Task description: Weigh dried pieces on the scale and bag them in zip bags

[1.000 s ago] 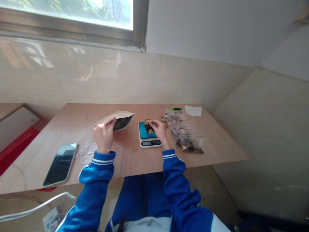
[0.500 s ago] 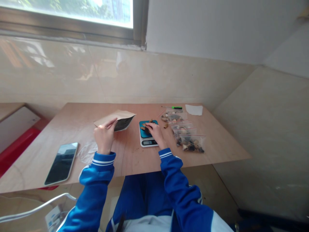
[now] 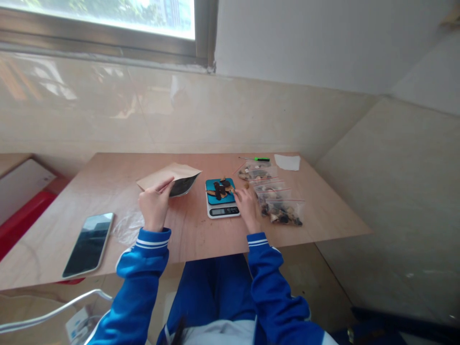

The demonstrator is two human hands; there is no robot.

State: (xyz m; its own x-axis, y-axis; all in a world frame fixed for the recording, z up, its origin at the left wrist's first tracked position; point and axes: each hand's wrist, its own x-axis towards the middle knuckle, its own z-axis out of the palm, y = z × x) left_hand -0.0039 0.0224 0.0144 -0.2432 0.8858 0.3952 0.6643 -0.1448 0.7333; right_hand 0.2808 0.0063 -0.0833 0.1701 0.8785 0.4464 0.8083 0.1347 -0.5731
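Observation:
My left hand (image 3: 154, 203) grips a brown kraft paper pouch (image 3: 163, 175) by its near side, and the pouch's dark-lined mouth gapes to the right. A small digital kitchen scale (image 3: 217, 212) with a blue top sits at the middle of the table. Several dried brown and dark slices (image 3: 221, 189), perhaps mushroom or herb, lie heaped on the scale. My right hand (image 3: 247, 203) is at the scale's right edge, fingers drawn together beside the slices. Whatever is between its fingertips is too small to make out.
Several clear zip bags (image 3: 285, 213) of dried pieces lie right of the scale. Behind them are a green-handled tool (image 3: 261, 159) and a white paper piece (image 3: 287, 162). To the left lie a phone (image 3: 89, 244) and a crumpled clear plastic bag (image 3: 127, 227). A tiled wall (image 3: 230, 120) borders the table.
My right hand has moved from above the slices to the scale's right edge, uncovering the heap and more of the scale's front panel. The left hand still holds the pouch in about the same place.

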